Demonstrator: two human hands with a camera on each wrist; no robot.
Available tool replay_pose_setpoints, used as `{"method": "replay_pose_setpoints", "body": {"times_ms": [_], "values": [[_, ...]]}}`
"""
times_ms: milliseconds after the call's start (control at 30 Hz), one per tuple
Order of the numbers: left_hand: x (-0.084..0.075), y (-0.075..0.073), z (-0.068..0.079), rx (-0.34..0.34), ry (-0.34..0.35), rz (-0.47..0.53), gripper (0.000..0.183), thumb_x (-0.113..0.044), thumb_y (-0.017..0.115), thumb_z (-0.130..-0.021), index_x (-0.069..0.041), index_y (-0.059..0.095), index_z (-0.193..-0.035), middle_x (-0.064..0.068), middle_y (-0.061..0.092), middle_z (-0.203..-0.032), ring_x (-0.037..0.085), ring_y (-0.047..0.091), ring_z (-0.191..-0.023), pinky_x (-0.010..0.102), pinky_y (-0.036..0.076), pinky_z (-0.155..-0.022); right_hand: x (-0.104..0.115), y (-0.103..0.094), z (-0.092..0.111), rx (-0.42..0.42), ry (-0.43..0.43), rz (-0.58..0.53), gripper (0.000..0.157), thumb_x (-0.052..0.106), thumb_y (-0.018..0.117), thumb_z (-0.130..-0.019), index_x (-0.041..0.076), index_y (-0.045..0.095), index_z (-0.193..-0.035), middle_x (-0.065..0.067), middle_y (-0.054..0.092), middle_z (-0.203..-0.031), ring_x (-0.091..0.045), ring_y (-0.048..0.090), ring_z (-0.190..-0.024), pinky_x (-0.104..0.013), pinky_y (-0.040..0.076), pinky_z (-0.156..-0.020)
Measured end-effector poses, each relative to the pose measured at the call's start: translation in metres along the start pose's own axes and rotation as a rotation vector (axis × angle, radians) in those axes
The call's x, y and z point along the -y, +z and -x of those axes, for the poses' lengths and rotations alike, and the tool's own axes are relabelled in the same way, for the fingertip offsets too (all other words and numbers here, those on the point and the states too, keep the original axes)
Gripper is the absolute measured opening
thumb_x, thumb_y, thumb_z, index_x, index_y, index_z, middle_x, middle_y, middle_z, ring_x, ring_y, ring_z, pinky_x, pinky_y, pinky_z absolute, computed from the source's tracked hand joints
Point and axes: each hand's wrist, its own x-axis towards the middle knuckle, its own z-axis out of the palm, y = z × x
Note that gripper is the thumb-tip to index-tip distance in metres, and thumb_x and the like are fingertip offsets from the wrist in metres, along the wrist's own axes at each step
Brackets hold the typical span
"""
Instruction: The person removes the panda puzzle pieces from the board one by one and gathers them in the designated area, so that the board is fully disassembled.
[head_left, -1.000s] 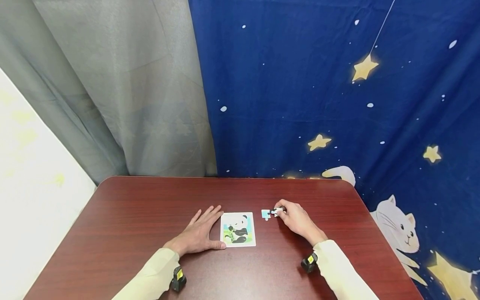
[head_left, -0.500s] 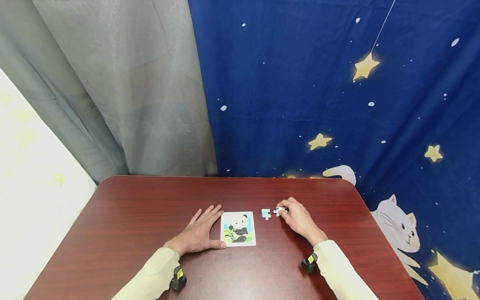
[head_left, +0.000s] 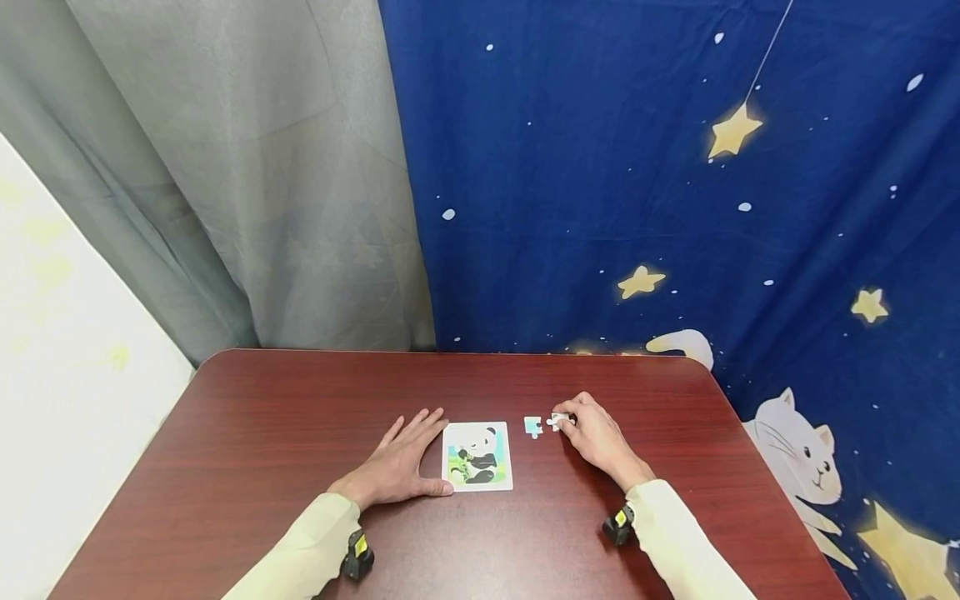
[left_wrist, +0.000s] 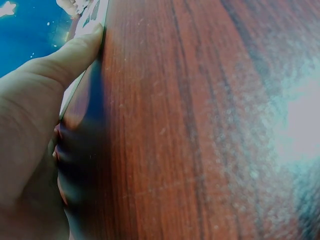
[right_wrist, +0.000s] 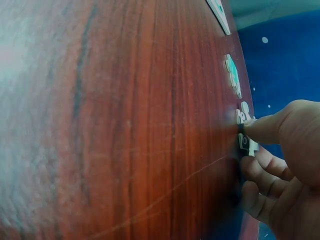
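My left hand (head_left: 397, 468) lies spread on the table, its thumb at the lower left corner of a square, white-bordered panda picture card (head_left: 480, 458). In the left wrist view, that thumb reaches onto the card's edge. To the right of the card lies a light-blue puzzle piece (head_left: 532, 426). Just beyond it, my right hand (head_left: 602, 442) pinches a white and black puzzle piece (head_left: 557, 420) between thumb and fingers, low at the tabletop. The right wrist view shows the thumb on this piece (right_wrist: 244, 142), with a small gap to the blue one. Fingers partly hide it.
The reddish-brown wooden table (head_left: 300, 400) has a rounded far edge. Behind it hang a grey curtain (head_left: 262, 167) and a blue curtain (head_left: 555, 167) with stars and a white cat. Each wrist wears a small black camera.
The right hand has shifted slightly right with the white and black piece, parting it from the light-blue piece. In the last half second little has moved. The left hand stays put.
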Motion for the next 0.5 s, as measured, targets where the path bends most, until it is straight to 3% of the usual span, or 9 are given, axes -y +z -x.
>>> {"method": "replay_pose_setpoints", "body": {"times_ms": [500], "values": [[0.0012, 0.0002, -0.0021, 0.008, -0.011, -0.006, 0.109, -0.062, 0.083, -0.084, -0.006, 0.037, -0.165, 0.014, 0.028, -0.178, 0.039, 0.021, -0.167, 0.067, 0.012, -0.134, -0.0009, 0.0019, 0.0016, 0.008, -0.005, 0.004, 0.014, 0.011, 0.077, -0.096, 0.017, 0.079, -0.109, -0.002, 0.065, -0.102, -0.014, 0.064, -0.089, -0.035, 0.054, -0.078]]}}
